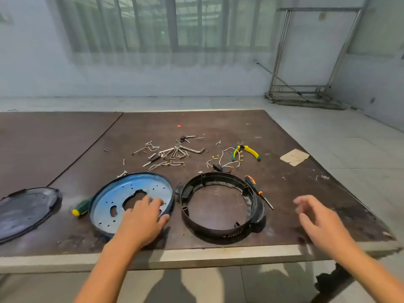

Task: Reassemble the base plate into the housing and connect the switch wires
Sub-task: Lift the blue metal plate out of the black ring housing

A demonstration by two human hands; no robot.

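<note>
— What's on the table?

— One blue base plate lies just left of one black housing. There are two screwdrivers: a green screwdriver partly hidden under the plate, and an orange-marked screwdriver beside the housing's right rim. One pair of pliers sits by the switch wires, further back.

— And my hands?

— Your left hand grips the plate, fingers hooked into its centre hole and thumb on the rim. Your right hand hovers blurred, spread and empty, over bare tabletop near the front edge. A dark cover is cut off at left.
</note>
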